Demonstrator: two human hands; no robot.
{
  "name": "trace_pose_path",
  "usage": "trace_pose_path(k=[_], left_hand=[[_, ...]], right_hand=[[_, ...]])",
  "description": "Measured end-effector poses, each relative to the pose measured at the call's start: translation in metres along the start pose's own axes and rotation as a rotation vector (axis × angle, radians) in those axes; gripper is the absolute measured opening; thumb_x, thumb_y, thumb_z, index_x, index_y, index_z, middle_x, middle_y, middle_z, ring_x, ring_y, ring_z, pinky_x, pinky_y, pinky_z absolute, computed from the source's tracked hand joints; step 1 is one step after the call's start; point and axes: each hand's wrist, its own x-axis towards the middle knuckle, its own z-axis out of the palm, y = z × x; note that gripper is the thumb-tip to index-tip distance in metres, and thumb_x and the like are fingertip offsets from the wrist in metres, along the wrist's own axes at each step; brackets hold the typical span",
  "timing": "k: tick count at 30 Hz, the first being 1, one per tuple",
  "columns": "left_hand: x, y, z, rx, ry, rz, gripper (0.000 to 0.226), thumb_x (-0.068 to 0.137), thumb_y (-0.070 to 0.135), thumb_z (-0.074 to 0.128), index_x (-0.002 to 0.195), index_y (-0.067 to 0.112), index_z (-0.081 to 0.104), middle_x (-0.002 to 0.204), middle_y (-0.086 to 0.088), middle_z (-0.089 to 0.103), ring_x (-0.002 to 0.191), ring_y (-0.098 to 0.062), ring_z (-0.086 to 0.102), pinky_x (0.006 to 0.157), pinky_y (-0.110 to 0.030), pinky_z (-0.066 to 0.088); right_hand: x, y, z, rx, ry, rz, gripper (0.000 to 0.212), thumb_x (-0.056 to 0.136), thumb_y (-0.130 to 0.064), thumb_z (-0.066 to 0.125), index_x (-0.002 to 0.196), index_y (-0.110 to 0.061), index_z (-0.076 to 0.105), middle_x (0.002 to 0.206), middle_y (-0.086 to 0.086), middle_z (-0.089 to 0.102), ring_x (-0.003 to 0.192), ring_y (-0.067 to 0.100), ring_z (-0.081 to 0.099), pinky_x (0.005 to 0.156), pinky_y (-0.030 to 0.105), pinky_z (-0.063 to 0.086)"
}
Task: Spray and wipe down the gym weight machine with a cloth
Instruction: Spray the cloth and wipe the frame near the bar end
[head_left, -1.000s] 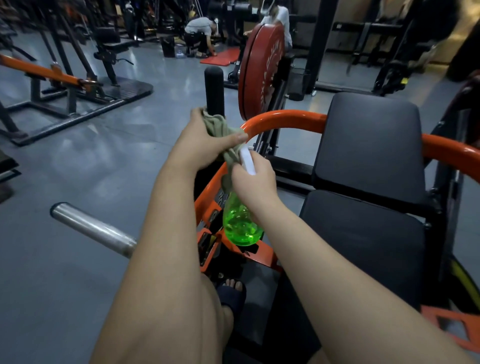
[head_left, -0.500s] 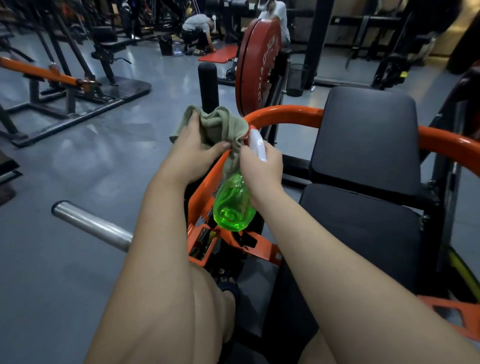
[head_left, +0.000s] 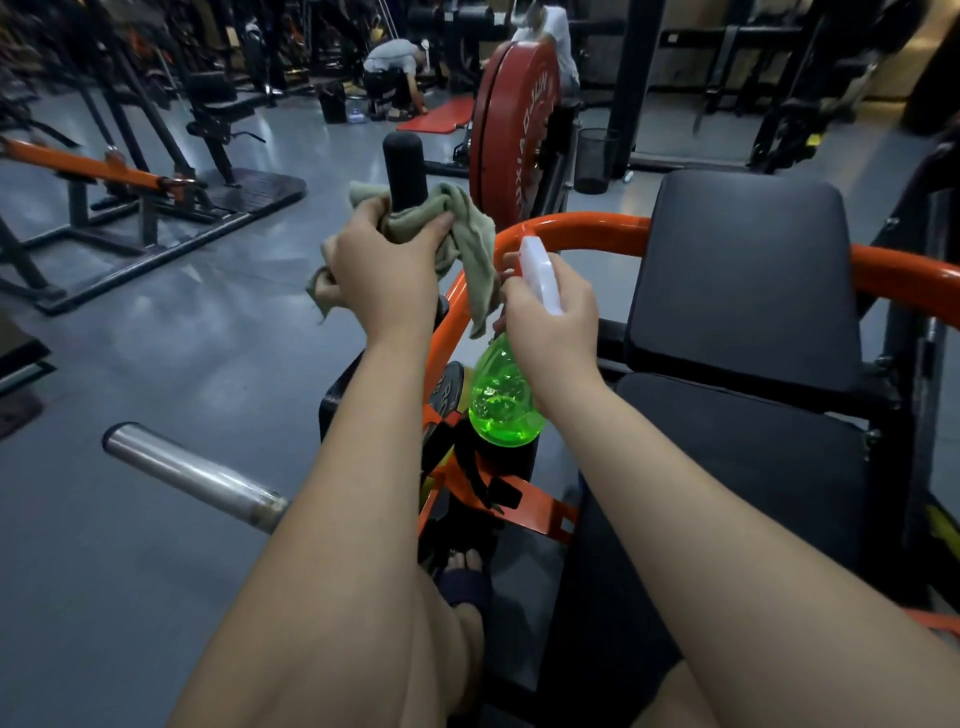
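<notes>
My left hand (head_left: 382, 273) grips an olive-green cloth (head_left: 467, 244), wrapped around the base of the machine's black upright handle (head_left: 404, 171). My right hand (head_left: 553, 325) holds a green spray bottle (head_left: 501, 402) by its neck, its white spray head (head_left: 540, 273) pointing up and away beside the hanging cloth. The weight machine has a curved orange frame tube (head_left: 576, 231), a black back pad (head_left: 743, 280) and a black seat pad (head_left: 748, 457).
A steel weight peg (head_left: 192, 475) juts out at the lower left. A red weight plate (head_left: 511, 135) stands behind the handle. My sandalled foot (head_left: 465, 577) is below the frame. Other gym machines (head_left: 130, 176) and two people (head_left: 395, 73) are farther back on the grey floor.
My left hand has carried the cloth up off the orange tube onto the black upright handle. My right hand with the bottle has shifted slightly right, apart from the left hand.
</notes>
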Motion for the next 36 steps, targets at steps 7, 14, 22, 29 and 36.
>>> trace_pose_path(k=[7,14,22,29,36], left_hand=[[-0.019,0.016,-0.014,0.088,0.105,-0.072,0.025,0.092,0.051,0.066,0.115,0.044,0.072,0.117,0.014,0.067,0.126,-0.013,0.037,0.105,-0.042,0.024],[0.009,0.025,-0.012,-0.203,0.080,0.133,0.037,0.099,0.027,0.061,0.133,0.042,0.063,0.162,-0.004,0.038,0.146,-0.020,0.039,0.120,-0.034,0.034],[0.022,0.021,0.006,-0.237,-0.197,-0.021,0.049,0.080,0.030,0.075,0.123,0.016,0.057,0.111,0.005,0.066,0.096,-0.004,0.064,0.082,-0.022,0.055],[0.021,0.004,-0.014,-0.159,-0.431,-0.080,0.031,0.074,0.033,0.062,0.104,0.030,0.058,0.123,-0.002,0.035,0.120,-0.023,0.045,0.103,-0.046,0.050],[0.032,0.013,-0.014,-0.034,-0.269,-0.235,0.082,0.058,0.092,0.066,0.119,0.037,0.065,0.123,0.004,0.057,0.117,-0.016,0.050,0.110,-0.050,0.039]], right_hand=[[0.001,-0.001,-0.001,0.031,0.050,0.057,0.011,0.088,-0.017,0.055,0.085,-0.015,0.065,0.071,0.004,0.062,0.066,0.026,0.061,0.071,0.058,0.058],[-0.005,-0.002,0.003,-0.017,-0.014,-0.008,0.019,0.092,-0.025,0.052,0.090,-0.028,0.071,0.085,0.002,0.072,0.081,0.028,0.069,0.071,0.055,0.060],[-0.005,0.009,0.002,-0.075,-0.050,-0.013,0.013,0.087,-0.019,0.053,0.078,-0.011,0.058,0.066,0.001,0.053,0.064,0.027,0.055,0.061,0.054,0.053],[0.007,0.008,-0.005,-0.069,0.008,0.049,0.013,0.089,-0.016,0.055,0.078,-0.011,0.059,0.056,-0.012,0.050,0.054,0.009,0.049,0.056,0.031,0.042],[-0.004,0.005,-0.003,-0.055,-0.058,0.060,0.015,0.093,-0.018,0.055,0.092,-0.007,0.065,0.066,-0.004,0.055,0.063,0.014,0.053,0.060,0.036,0.046]])
